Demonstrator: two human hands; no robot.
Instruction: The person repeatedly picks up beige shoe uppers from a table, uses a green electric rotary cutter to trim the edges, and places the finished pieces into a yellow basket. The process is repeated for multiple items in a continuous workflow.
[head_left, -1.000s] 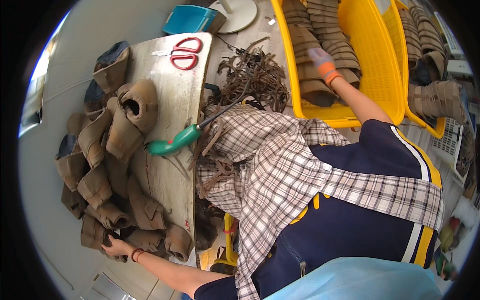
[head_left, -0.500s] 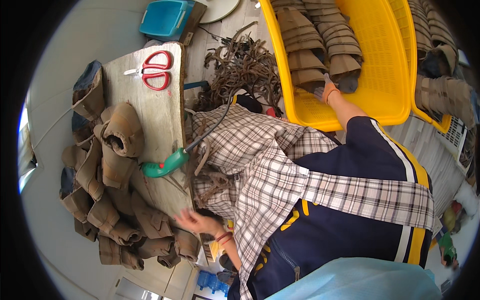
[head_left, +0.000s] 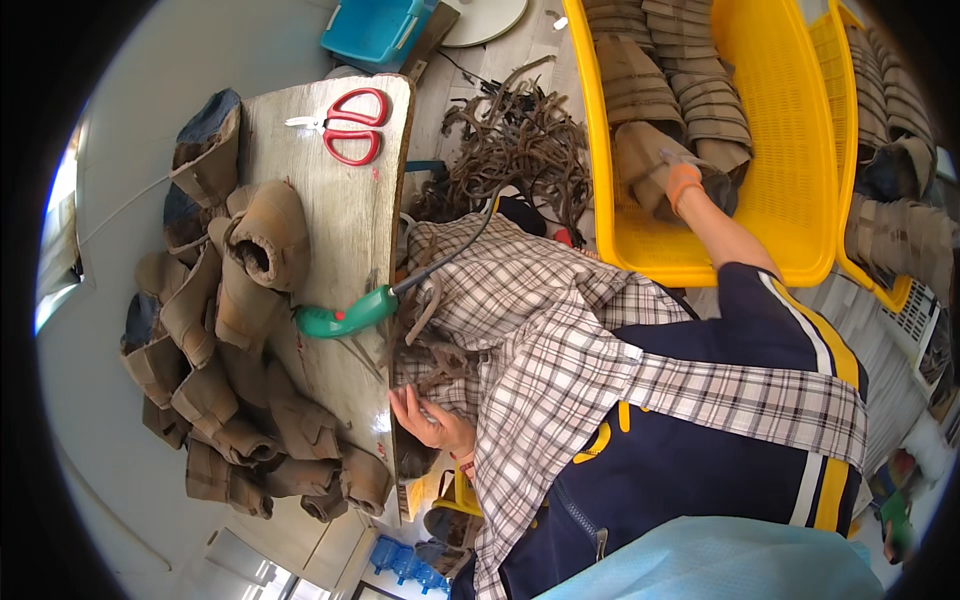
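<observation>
At the right, my right hand (head_left: 684,178), in a glove with an orange cuff, reaches into a yellow basket (head_left: 790,150). Its fingers close over the edge of a brown boot upper (head_left: 640,160) at the near end of a nested stack. My left hand (head_left: 432,420) is bare. It hovers by the table's near edge with fingers apart and nothing in them. Beyond it, a corded green-handled tool (head_left: 345,315) with a red button lies on the pale wooden table (head_left: 350,220). Red-handled scissors (head_left: 352,125) rest at the table's upper end.
Loose brown boot uppers (head_left: 270,235) are heaped along the table's left side. A pile of brown trimmed strips (head_left: 520,150) lies on the floor between table and basket. Another yellow basket (head_left: 848,130) stands farther right, and a blue bin (head_left: 370,35) at the top.
The boot upper under my right hand has come away from the stack's end, and the hand has shifted with it. My left hand has moved slightly right, to the table's edge. The whole view has shifted.
</observation>
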